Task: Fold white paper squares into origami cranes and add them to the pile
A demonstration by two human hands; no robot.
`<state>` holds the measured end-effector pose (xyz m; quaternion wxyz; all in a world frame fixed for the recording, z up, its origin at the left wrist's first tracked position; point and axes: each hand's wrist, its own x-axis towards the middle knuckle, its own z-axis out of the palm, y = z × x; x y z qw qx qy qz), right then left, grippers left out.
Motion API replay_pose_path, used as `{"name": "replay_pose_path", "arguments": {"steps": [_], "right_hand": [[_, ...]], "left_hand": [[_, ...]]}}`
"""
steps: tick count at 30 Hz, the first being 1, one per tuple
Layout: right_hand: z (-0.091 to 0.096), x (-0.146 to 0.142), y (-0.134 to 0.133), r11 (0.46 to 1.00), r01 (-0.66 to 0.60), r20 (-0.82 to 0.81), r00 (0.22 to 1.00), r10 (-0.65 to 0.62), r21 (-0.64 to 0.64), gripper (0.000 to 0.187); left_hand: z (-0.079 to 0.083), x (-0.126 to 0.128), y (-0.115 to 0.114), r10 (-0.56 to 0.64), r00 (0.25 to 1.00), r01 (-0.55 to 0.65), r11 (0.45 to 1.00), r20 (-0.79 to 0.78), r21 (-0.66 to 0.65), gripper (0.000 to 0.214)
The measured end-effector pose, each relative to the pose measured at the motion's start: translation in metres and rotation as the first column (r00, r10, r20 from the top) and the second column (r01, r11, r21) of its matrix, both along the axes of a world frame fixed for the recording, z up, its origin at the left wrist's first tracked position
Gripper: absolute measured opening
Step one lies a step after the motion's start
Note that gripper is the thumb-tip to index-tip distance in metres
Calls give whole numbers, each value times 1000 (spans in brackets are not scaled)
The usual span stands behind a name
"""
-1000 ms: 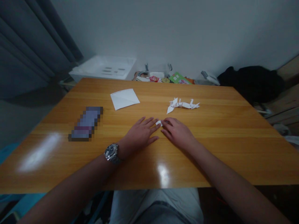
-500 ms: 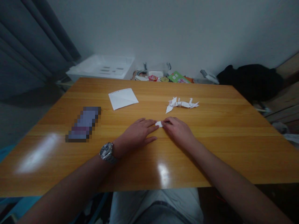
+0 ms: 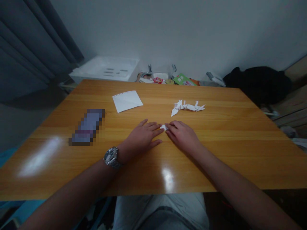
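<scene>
A small folded piece of white paper (image 3: 164, 127) lies flat on the wooden table, between my two hands. My left hand (image 3: 144, 135), with a metal watch (image 3: 111, 156) at its wrist, rests with fingers spread; its fingertips touch the paper's left edge. At the right edge, my right hand (image 3: 181, 134) has its fingers drawn together on the paper, hiding that end. Just beyond my right hand lie several folded white paper figures (image 3: 188, 106) in a row. Farther left is a flat sheet of white paper (image 3: 127, 101) with a perforated edge.
A blurred-out, phone-like slab (image 3: 87, 126) lies on the left of the table (image 3: 227, 143). Behind the far edge stand a white tub (image 3: 103, 67) and a green packet (image 3: 183, 79) among small items. A black cloth heap (image 3: 257, 83) sits at the back right.
My right-hand fingers have shifted slightly over the small paper, and less of it shows. My left hand's fingers are a little more spread. The view has moved slightly.
</scene>
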<state>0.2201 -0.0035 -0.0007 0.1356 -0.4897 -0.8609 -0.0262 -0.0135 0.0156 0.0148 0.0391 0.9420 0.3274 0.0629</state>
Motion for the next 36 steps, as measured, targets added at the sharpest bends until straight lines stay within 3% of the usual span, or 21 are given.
{"name": "replay_pose_path", "arguments": {"steps": [5,19,31,36], "right_hand": [[1,-5,-5,1000,14,-2,1000,-14,-26,53],[-11,-2,-15,984,-22,14,1000,25,-178,66],[-13,12,-12,980,10,11,1000,-8,-199,68],[-5,11,-10,978,3,25,1000,3,-207,66]], "left_hand": [[-2,1,-1,5,1000,-5,1000,-13,3,52],[-2,-2,-3,3,1000,-3,999,7,-53,53],[-1,-1,-3,-1,1000,2,999,24,-33,50],[2,1,-3,4,1000,-4,1000,12,-28,44]]}}
